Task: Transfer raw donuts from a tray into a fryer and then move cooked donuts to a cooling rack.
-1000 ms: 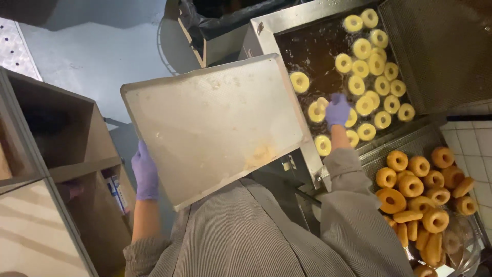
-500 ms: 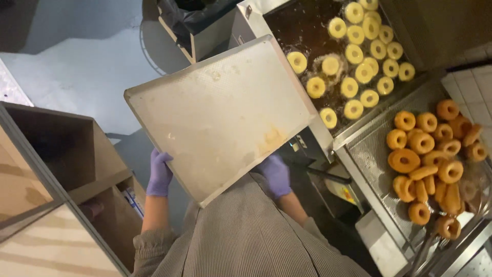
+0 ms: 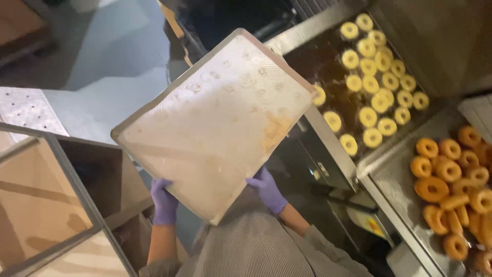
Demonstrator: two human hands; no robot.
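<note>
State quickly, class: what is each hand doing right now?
Left hand: closed on the near edge of the empty baking tray.
Right hand: gripping the same tray's near edge from beneath.

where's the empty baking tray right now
In the head view the baking tray is held up at centre-left, gripped at its near edge by the gloved left hand and right hand, just left of the fryer.
</note>
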